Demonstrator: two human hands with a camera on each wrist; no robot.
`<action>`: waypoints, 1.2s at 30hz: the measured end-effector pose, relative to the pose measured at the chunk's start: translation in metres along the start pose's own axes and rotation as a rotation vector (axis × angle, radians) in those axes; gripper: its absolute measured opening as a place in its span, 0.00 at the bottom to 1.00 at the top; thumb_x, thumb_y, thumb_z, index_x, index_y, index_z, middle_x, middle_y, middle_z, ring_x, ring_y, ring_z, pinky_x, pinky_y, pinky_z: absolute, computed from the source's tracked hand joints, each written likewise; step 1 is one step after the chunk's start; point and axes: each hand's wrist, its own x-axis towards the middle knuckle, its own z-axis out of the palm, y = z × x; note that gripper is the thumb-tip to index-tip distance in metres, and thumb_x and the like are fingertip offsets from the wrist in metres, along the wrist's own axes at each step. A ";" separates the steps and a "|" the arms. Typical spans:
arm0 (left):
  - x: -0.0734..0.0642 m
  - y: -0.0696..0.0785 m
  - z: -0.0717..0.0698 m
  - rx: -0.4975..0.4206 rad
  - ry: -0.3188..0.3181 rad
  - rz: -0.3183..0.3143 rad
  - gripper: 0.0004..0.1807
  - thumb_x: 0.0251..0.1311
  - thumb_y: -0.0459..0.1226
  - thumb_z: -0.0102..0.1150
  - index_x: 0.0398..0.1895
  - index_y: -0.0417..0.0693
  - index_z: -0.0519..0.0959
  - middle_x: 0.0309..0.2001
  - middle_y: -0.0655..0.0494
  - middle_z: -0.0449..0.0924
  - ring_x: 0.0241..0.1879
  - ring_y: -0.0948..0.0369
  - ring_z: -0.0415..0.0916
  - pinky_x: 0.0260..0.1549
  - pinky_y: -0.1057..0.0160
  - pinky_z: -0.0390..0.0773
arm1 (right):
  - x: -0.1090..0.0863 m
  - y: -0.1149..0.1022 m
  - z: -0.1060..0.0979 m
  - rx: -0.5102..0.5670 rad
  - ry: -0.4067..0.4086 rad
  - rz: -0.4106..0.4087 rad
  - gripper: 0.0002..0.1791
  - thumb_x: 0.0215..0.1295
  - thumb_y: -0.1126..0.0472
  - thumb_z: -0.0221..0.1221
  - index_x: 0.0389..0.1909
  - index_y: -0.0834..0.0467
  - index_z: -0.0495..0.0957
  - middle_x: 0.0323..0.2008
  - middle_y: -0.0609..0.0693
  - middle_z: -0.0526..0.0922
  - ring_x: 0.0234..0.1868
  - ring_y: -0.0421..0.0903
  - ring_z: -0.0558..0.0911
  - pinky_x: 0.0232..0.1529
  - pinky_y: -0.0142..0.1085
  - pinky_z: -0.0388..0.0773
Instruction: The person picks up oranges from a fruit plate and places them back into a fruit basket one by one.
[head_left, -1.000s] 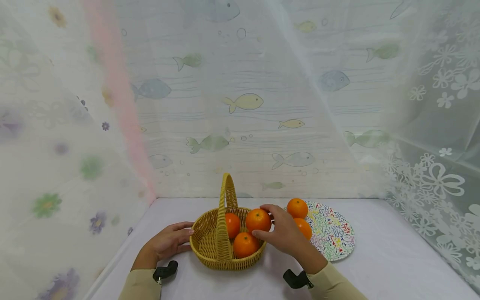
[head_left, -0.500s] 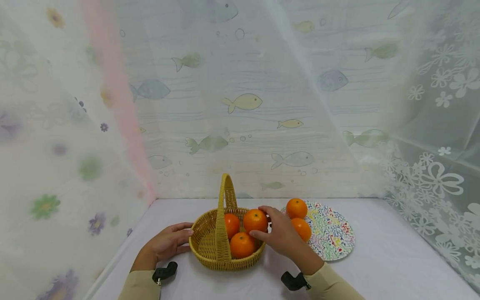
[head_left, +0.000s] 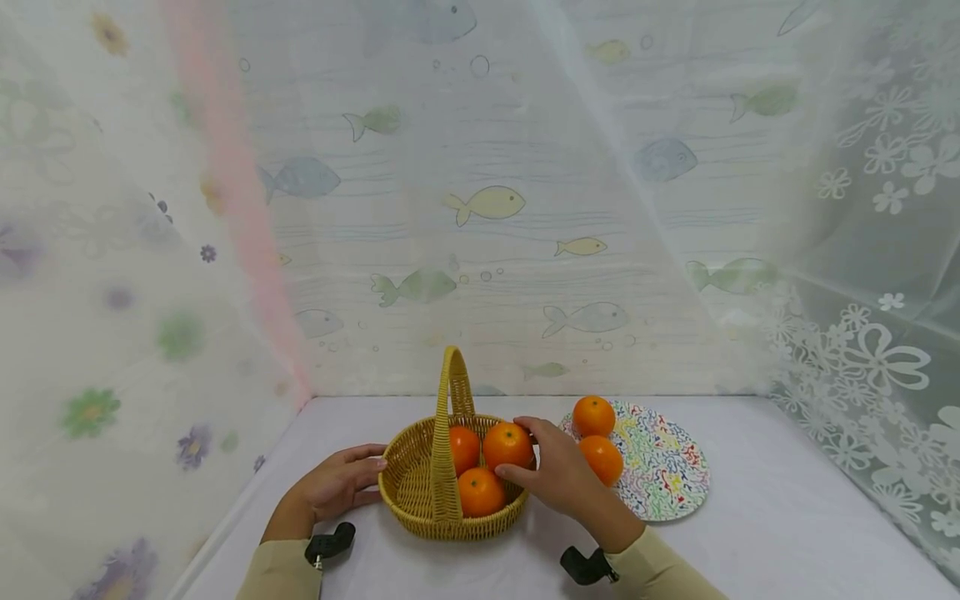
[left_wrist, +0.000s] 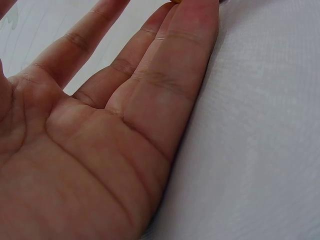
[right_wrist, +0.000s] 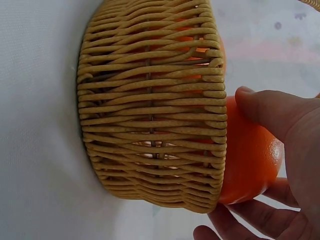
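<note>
A yellow wicker basket (head_left: 420,492) with a tall arched handle stands on the white-covered table. In it lie an orange (head_left: 464,451) near the handle and another orange (head_left: 482,492) toward the front. My right hand (head_left: 566,471) holds a third orange (head_left: 507,445) at the basket's right end, thumb on the near side and fingers round the far side. In the right wrist view this orange (right_wrist: 250,155) sits partly behind the woven rim. My left hand (head_left: 337,483) touches the basket's left side with its fingers nearly straight; the palm (left_wrist: 85,165) faces the left wrist camera.
Right of the basket, a round plate (head_left: 667,458) with a multicoloured squiggle pattern lies on the table. Two oranges, a rear orange (head_left: 594,416) and a nearer orange (head_left: 602,460), are at its left side. A fish-printed curtain (head_left: 487,250) hangs behind the table.
My right hand has moved slightly left and down with its orange, lower into the basket. The front orange has shifted a little left. My left hand stays put.
</note>
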 end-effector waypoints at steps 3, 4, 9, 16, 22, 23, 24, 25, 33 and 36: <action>-0.001 0.000 0.000 -0.001 0.000 0.002 0.33 0.75 0.39 0.58 0.77 0.37 0.61 0.60 0.52 0.82 0.58 0.57 0.82 0.58 0.52 0.83 | 0.000 0.000 0.001 -0.013 -0.009 0.001 0.44 0.58 0.36 0.72 0.71 0.52 0.70 0.65 0.49 0.79 0.62 0.50 0.80 0.61 0.52 0.82; -0.001 0.000 0.000 -0.001 0.002 0.002 0.33 0.75 0.39 0.58 0.77 0.37 0.62 0.59 0.52 0.82 0.58 0.57 0.82 0.58 0.52 0.83 | 0.000 -0.001 0.001 -0.018 -0.012 0.000 0.44 0.58 0.36 0.72 0.71 0.52 0.70 0.65 0.49 0.79 0.63 0.50 0.80 0.61 0.52 0.81; -0.001 -0.001 0.001 -0.002 0.007 0.005 0.32 0.75 0.39 0.58 0.77 0.37 0.62 0.59 0.52 0.82 0.58 0.57 0.82 0.58 0.53 0.83 | 0.000 -0.002 0.001 -0.010 -0.023 -0.004 0.43 0.59 0.38 0.72 0.70 0.53 0.71 0.64 0.50 0.79 0.63 0.51 0.79 0.62 0.53 0.81; -0.001 0.000 0.002 0.003 0.001 0.011 0.33 0.74 0.39 0.58 0.77 0.37 0.62 0.59 0.52 0.82 0.58 0.57 0.82 0.58 0.52 0.83 | 0.001 0.000 0.003 0.003 -0.032 -0.014 0.42 0.59 0.39 0.73 0.69 0.54 0.72 0.62 0.51 0.80 0.61 0.51 0.80 0.62 0.53 0.81; -0.001 -0.001 0.001 0.003 0.000 0.011 0.33 0.74 0.39 0.59 0.77 0.37 0.62 0.59 0.52 0.82 0.57 0.57 0.82 0.58 0.53 0.83 | 0.000 -0.001 0.003 -0.009 -0.028 -0.016 0.42 0.59 0.39 0.73 0.69 0.55 0.72 0.62 0.51 0.80 0.61 0.51 0.79 0.62 0.53 0.81; -0.001 -0.001 0.001 0.003 0.000 0.012 0.33 0.74 0.39 0.59 0.77 0.37 0.61 0.59 0.52 0.82 0.57 0.57 0.82 0.58 0.53 0.83 | 0.000 -0.001 0.003 -0.010 -0.029 -0.013 0.42 0.59 0.39 0.73 0.69 0.55 0.72 0.62 0.51 0.80 0.61 0.51 0.79 0.62 0.53 0.81; -0.001 -0.001 0.001 0.001 0.001 0.012 0.34 0.74 0.39 0.59 0.77 0.37 0.61 0.59 0.52 0.82 0.57 0.57 0.82 0.58 0.53 0.83 | 0.000 -0.001 0.003 -0.010 -0.030 -0.009 0.42 0.59 0.39 0.73 0.69 0.55 0.72 0.62 0.52 0.79 0.61 0.51 0.79 0.62 0.53 0.81; -0.001 -0.001 0.000 0.000 0.001 0.012 0.34 0.74 0.39 0.59 0.77 0.36 0.61 0.59 0.52 0.82 0.57 0.57 0.82 0.58 0.53 0.83 | 0.000 -0.001 0.003 -0.010 -0.031 -0.005 0.42 0.59 0.39 0.73 0.69 0.55 0.73 0.62 0.52 0.79 0.62 0.51 0.79 0.62 0.53 0.81; -0.001 -0.001 0.001 -0.002 0.006 0.010 0.34 0.74 0.39 0.60 0.77 0.37 0.61 0.60 0.52 0.82 0.58 0.57 0.82 0.57 0.52 0.83 | 0.000 0.001 0.005 -0.014 -0.037 0.007 0.41 0.59 0.40 0.73 0.68 0.56 0.73 0.61 0.52 0.79 0.61 0.51 0.78 0.63 0.53 0.80; -0.001 -0.001 0.000 -0.003 0.002 0.009 0.33 0.74 0.39 0.60 0.76 0.37 0.62 0.59 0.52 0.82 0.57 0.57 0.82 0.57 0.52 0.84 | 0.001 0.002 0.006 -0.031 -0.035 -0.001 0.41 0.59 0.40 0.73 0.68 0.56 0.73 0.61 0.52 0.79 0.61 0.51 0.78 0.62 0.52 0.81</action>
